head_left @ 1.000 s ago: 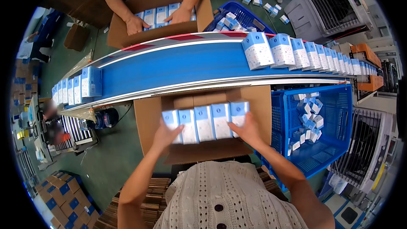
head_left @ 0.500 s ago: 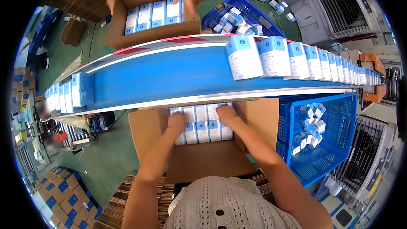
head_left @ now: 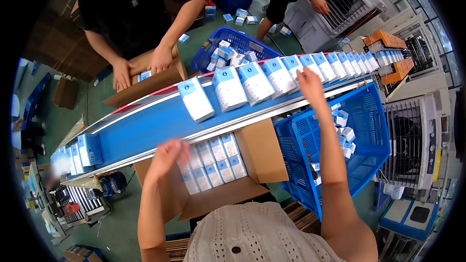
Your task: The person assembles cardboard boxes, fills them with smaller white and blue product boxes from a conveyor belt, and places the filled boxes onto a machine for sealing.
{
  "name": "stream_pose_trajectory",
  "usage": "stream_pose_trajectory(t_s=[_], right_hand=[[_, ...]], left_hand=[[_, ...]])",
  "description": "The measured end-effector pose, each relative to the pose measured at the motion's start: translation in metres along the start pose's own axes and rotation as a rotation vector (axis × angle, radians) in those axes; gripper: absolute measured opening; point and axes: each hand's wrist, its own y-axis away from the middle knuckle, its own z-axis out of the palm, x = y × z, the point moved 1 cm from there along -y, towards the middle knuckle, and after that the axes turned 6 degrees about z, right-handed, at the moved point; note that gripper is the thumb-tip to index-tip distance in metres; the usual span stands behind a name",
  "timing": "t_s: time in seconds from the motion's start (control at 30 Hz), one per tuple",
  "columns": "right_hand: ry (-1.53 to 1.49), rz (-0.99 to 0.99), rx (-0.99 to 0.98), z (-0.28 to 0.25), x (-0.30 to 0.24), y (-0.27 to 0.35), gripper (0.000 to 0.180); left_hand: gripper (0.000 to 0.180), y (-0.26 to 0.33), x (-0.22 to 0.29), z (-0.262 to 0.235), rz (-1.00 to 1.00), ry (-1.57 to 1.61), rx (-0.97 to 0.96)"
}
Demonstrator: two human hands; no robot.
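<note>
My right hand reaches over the conveyor, its fingers stretched against the small blue-and-white cartons that lean in a row there. Whether it grips any of them does not show. Above the left side of an open cardboard box is my left hand, its fingers smeared by motion. Inside that box, blue-and-white cartons stand packed in rows, and the left hand covers some at the far left corner. The box sits against the near edge of the blue conveyor belt.
Right of my box stands a blue plastic crate with loose cartons. Across the belt, a person in black presses on another cardboard box. Near it is a blue basket of cartons; more cartons lie on the floor. Another person stands behind.
Both my hands have come out of the box: the right to the cartons on the belt, the left up and leftward. The carton row has advanced left. The person opposite has folded box flaps inward.
</note>
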Motion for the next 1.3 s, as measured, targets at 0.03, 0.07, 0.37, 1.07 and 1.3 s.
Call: stream_pose_trajectory(t_s=[0.03,0.07,0.37,1.07,1.3], right_hand=[[0.097,-0.023,0.001,-0.01,0.013,-0.016,0.019],[-0.075,-0.018,-0.048,-0.003,0.001,-0.018,0.019],[0.232,-0.485,-0.172,0.15,-0.163,0.059,0.017],[0.503,-0.621,0.368,0.024,-0.154,-0.07,0.034],[0.2,-0.25,-0.233,0.081,-0.028,-0.012,0.035]], left_hand=[[0.027,-0.015,0.015,0.001,0.1,-0.159,0.187],[0.027,-0.029,0.008,-0.019,0.195,-0.427,0.342],[0.066,-0.088,-0.022,-0.03,0.244,-0.617,0.548],[0.054,-0.06,-0.014,-0.076,0.066,-0.543,0.59],[0.055,-0.077,-0.008,-0.048,0.122,-0.636,0.538]])
